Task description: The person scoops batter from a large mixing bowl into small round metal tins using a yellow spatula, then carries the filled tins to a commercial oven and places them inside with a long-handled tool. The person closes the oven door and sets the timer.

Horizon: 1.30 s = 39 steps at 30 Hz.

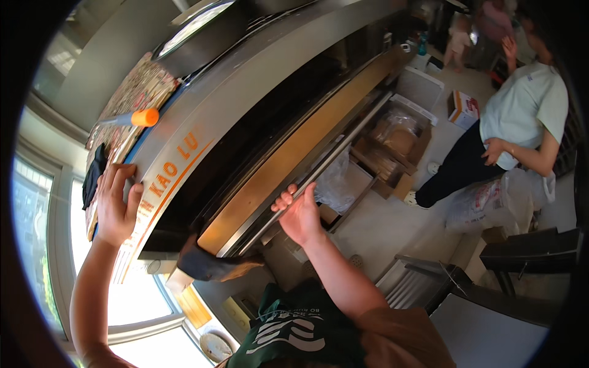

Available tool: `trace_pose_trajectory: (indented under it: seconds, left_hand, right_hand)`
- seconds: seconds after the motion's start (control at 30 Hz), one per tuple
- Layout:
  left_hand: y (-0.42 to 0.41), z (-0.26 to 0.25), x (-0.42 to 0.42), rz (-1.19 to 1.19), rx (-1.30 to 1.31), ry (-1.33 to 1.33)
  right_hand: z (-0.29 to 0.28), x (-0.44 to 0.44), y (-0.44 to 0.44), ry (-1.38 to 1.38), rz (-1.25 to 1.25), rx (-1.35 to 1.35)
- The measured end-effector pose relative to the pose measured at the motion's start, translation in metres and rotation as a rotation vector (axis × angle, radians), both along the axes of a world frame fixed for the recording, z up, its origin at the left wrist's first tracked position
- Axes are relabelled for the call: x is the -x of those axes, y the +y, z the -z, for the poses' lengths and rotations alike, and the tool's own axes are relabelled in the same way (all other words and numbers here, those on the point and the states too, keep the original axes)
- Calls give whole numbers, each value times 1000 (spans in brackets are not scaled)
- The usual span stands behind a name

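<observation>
My right hand [298, 215] has its fingers curled around the long metal handle bar [317, 172] of an oven door. Behind the bar runs the door's brown panel [294, 133], and above that is a long dark gap [257, 124] in the oven's front. My left hand [117, 202] rests at the top edge of the oven's metal front panel [184, 119], thumb apart from the fingers and nothing held. Close to it lie a black cloth-like item [95, 175] and an orange-ended handle [145, 117] on a patterned, layered pile [131, 89].
A metal pan [202, 39] stands on the oven top. Below the door are open cardboard boxes [391, 161] and clear plastic wrapping [338, 181]. At right stands a person in a pale shirt [522, 110], by a filled plastic bag [487, 204]. A dark cloth [216, 264] hangs by the door's near end.
</observation>
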<state>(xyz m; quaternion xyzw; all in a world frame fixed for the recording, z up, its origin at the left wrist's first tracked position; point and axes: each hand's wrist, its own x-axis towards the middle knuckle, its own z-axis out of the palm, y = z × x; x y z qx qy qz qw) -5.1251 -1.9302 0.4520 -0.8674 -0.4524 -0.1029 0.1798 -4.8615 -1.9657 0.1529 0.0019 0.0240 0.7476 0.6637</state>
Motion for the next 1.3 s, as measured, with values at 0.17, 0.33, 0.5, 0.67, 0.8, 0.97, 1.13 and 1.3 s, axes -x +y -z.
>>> trace_pose_trajectory:
  seconds: [0.17, 0.33, 0.5, 0.67, 0.8, 0.97, 1.13, 1.3]
  left_hand:
    - [-7, 2, 6, -29, -21, -19]
    - [6, 3, -8, 43, -32, -33]
    - [-4, 1, 0, 27, -48, -36]
    - [-10, -2, 11, 17, -27, -36]
    - [-9, -6, 9, -49, 19, -72]
    - [4, -55, 5, -76, 78, -148]
    - [83, -60, 20, -400, 277, -347]
    - [153, -58, 16, -499, 547, -346]
  right_hand:
    - [18, 2, -10, 25, -38, -22]
    - [113, -16, -20, 180, -38, -200]
    - [134, -8, -36, -23, -56, 196]
    - [167, -3, -36, 67, -40, 205]
    - [166, -9, -46, 39, -95, 175]
    - [196, -65, -99, -202, -150, 461]
    - [224, -110, -166, -401, -126, 657]
    - [223, -137, -187, -561, -3, 794]
